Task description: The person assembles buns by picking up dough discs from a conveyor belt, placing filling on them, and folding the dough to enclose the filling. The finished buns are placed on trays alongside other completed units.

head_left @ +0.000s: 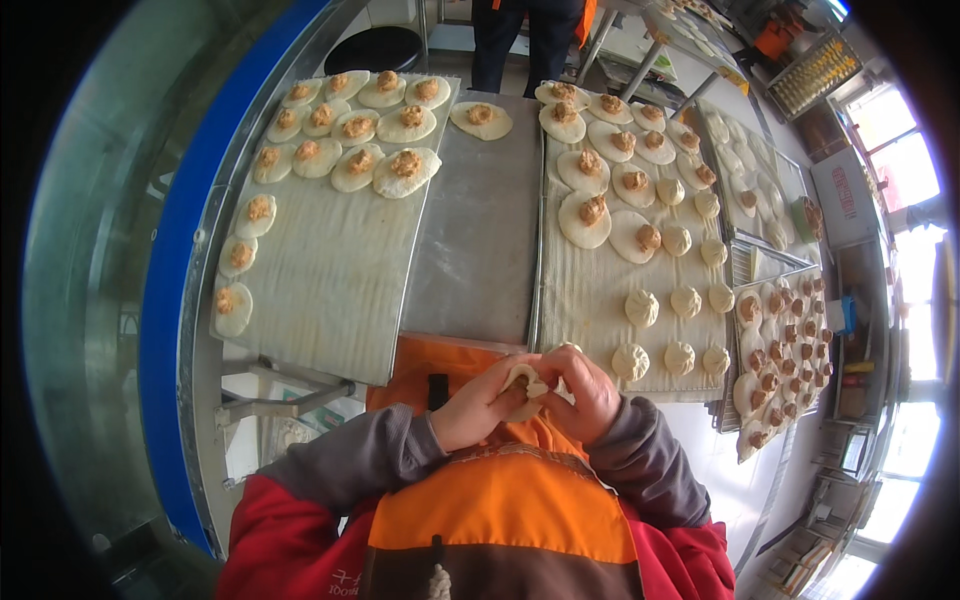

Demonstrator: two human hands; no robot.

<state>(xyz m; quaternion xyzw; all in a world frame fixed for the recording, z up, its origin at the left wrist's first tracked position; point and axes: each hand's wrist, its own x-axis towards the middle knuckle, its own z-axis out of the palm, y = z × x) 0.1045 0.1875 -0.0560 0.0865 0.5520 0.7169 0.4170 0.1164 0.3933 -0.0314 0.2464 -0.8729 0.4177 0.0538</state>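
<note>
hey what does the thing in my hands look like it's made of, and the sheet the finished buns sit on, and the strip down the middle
The piece in your left hand and right hand, the bun, looks like soft raw dough: pale, matte, pinched into folds. The sheet seems woven cloth, off-white with fine ribbing. The middle strip looks like brushed metal, grey with a dull sheen.
</note>
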